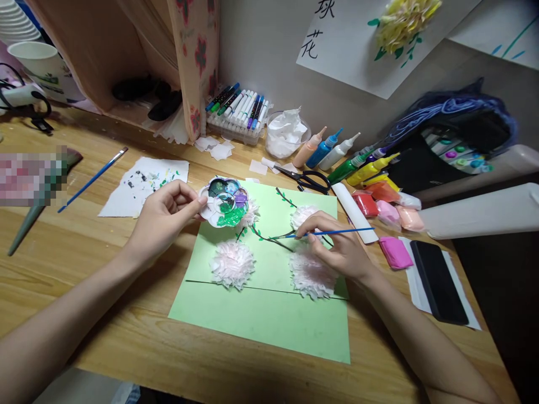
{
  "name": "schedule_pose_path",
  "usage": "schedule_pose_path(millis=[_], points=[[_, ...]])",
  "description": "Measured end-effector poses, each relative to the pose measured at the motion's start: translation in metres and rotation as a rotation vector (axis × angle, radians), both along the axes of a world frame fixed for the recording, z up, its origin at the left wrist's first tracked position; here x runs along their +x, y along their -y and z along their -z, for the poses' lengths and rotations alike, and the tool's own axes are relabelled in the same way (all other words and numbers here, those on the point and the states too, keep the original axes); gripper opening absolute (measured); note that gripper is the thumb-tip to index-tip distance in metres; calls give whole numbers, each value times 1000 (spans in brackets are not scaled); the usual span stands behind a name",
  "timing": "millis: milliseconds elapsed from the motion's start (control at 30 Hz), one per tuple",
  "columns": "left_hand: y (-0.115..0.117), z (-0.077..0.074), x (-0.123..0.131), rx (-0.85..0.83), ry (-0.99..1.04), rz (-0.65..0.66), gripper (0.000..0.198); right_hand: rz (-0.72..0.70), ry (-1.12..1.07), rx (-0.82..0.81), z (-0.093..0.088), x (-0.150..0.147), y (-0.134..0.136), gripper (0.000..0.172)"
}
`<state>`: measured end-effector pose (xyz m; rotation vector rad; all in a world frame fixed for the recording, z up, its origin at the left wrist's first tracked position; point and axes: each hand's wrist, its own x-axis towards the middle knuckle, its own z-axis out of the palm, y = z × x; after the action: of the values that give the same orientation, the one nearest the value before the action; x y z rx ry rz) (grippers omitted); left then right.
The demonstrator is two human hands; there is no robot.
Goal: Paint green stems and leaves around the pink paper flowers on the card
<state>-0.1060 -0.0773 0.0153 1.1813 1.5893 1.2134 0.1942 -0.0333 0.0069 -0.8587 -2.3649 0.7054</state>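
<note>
On the wooden table [138,320] lies the light green sheet [261,325], in the middle of the scene, between the two arms. On it stand out four pale pink ruffled flowers [233,265], two on the left and two on the right; the far left one is partly hidden. The left hand [164,216] is at the far left edge of the sheet, its thumb and fingers pinched together on the white palette [209,209], which is raised over the far left flower and carries wet-looking bright green, dark and purple paint. The right hand [339,249] is over the right flowers, its fingers closed around the thin blue brush [353,230]. The long axis of this brush runs from right to left, nearly level across the scene, with its tip to the left of the right hand, which is the nearer one. The tip is just beside a dark painted branch [284,245] and its small green leaves [260,239]; I cannot tell if it touches the sheet.
</note>
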Motion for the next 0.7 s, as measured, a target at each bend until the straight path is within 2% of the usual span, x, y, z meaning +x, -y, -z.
schedule_pose_path(millis=[700], points=[[0,-1,0,-1,-13,-8,20,8,-18,-1,-1,1,0,15]])
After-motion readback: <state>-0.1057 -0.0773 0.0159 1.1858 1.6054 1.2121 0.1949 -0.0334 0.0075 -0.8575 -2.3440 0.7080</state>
